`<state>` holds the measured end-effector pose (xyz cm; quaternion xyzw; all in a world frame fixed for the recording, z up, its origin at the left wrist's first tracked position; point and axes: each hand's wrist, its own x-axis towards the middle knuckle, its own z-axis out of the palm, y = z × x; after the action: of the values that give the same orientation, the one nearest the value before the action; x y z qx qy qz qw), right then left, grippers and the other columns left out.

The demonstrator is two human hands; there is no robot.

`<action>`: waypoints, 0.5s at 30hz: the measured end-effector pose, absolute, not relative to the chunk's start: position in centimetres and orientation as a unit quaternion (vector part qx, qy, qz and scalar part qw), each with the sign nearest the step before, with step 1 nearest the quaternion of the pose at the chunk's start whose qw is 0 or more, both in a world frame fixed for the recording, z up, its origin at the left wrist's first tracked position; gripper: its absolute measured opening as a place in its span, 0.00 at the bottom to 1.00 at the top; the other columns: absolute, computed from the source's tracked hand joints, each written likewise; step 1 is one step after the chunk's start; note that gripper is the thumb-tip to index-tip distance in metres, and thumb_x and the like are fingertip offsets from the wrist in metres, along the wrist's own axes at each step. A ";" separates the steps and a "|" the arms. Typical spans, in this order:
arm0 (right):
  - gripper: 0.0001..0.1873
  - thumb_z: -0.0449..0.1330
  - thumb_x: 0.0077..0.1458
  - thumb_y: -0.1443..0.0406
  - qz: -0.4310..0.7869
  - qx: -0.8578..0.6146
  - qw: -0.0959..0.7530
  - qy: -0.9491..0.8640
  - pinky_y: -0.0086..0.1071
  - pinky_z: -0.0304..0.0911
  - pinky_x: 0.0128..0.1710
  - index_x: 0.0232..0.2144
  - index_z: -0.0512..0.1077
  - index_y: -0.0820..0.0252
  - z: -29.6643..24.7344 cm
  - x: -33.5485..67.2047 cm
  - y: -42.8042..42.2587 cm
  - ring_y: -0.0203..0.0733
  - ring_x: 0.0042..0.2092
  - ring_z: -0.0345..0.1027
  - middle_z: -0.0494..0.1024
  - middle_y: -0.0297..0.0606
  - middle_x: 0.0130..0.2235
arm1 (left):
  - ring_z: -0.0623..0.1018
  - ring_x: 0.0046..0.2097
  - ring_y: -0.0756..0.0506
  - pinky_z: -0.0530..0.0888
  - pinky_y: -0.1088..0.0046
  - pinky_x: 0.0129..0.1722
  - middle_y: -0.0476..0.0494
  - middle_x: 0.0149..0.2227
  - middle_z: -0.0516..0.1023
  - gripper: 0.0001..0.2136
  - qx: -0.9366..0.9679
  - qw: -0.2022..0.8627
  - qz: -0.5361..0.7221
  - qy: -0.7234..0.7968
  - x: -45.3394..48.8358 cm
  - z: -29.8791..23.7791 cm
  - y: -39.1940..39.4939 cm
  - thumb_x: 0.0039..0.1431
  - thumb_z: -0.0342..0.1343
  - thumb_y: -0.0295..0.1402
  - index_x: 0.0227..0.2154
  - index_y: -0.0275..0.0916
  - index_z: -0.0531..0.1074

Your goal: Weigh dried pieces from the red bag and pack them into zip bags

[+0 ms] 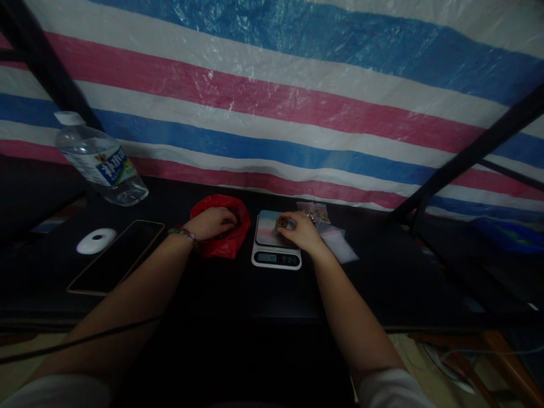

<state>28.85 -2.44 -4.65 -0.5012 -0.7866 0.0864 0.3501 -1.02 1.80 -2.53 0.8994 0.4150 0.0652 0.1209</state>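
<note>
My left hand (215, 222) reaches into an open red plastic bag (223, 247), its fingers bent down among dark contents. The fingertips are partly hidden, and whatever they pinch cannot be made out. Over the plate of a white digital kitchen scale (266, 229) is my right hand (301, 229), thumb and fingers closed around a small bag with brown contents (281, 221). That bag appears to stand on the plate. The scale's display (267, 258) is lit, with digits too small to read surely.
Small filled zip bags (322, 213) and flat clear zip bags (343, 247) lie right of the scale. To the left are a phone (121, 258), a white oval case (96, 241) and a clear bottle (102, 161). A striped tarp (272, 96) hangs behind the black table (382, 283).
</note>
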 end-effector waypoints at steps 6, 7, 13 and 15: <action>0.19 0.64 0.46 0.65 0.074 -0.496 0.386 -0.774 0.46 0.60 0.51 0.44 0.73 0.56 -4.5 29.0 -2.4 0.49 0.48 0.67 0.77 0.40 0.44 | 0.76 0.42 0.46 0.69 0.73 0.45 0.44 0.42 0.77 0.14 0.898 0.130 0.065 0.416 -1.0 -2.7 1.9 0.58 0.48 0.36 0.39 0.40 0.76; 0.20 0.64 0.46 0.64 0.070 -0.499 0.396 -0.768 0.46 0.59 0.51 0.44 0.73 0.56 -4.4 29.1 -2.4 0.49 0.48 0.67 0.77 0.41 0.44 | 0.76 0.42 0.46 0.69 0.73 0.45 0.44 0.42 0.77 0.14 0.897 0.130 0.065 0.417 -1.0 -2.7 2.0 0.58 0.48 0.37 0.39 0.40 0.76; 0.19 0.65 0.46 0.65 0.062 -0.493 0.390 -0.775 0.45 0.60 0.50 0.43 0.73 0.57 -4.3 28.9 -2.6 0.49 0.47 0.67 0.76 0.41 0.43 | 0.75 0.42 0.45 0.69 0.71 0.45 0.43 0.42 0.77 0.14 0.897 0.127 0.071 0.418 -1.0 -2.8 2.0 0.58 0.48 0.37 0.39 0.40 0.76; 0.18 0.65 0.46 0.65 0.063 -0.491 0.382 -0.781 0.44 0.61 0.50 0.42 0.73 0.57 -4.5 28.8 -2.6 0.48 0.46 0.68 0.77 0.40 0.42 | 0.75 0.42 0.45 0.70 0.71 0.45 0.42 0.42 0.77 0.14 0.897 0.129 0.070 0.417 -1.0 -2.9 2.0 0.58 0.48 0.37 0.40 0.39 0.76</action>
<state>28.75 -2.61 -4.53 -0.4905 -0.7807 0.0633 0.3820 -1.02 1.99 -2.86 0.8968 0.4175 0.0698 0.1292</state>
